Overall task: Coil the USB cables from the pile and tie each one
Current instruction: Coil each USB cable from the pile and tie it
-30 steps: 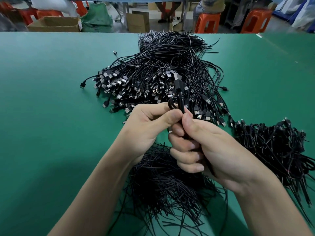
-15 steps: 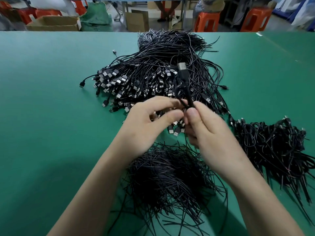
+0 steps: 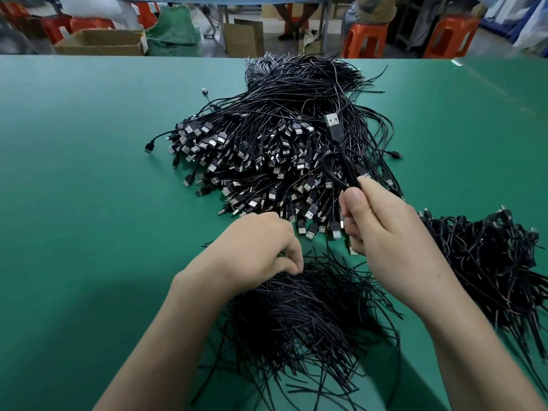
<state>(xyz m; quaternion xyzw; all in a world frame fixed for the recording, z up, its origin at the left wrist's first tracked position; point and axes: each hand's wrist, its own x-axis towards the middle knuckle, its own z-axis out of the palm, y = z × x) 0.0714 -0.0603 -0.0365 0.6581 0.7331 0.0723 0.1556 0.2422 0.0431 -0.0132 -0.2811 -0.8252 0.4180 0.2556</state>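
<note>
Gripping a coiled cable (image 3: 341,161), right hand (image 3: 382,235) hangs above the pile (image 3: 267,149); left hand (image 3: 255,247) pinches ties (image 3: 302,315).

A green table (image 3: 89,203) fills most of the view, its far edge running straight across. Beyond that edge, at far left, an open cardboard box (image 3: 100,43) sits beside a green sack (image 3: 173,32), with red stools (image 3: 56,28) behind the box. Near the middle stands an upright carton (image 3: 244,37), and behind it a seated person's legs (image 3: 292,16) show. To the far right stand two orange stools (image 3: 366,40), well apart.
</note>
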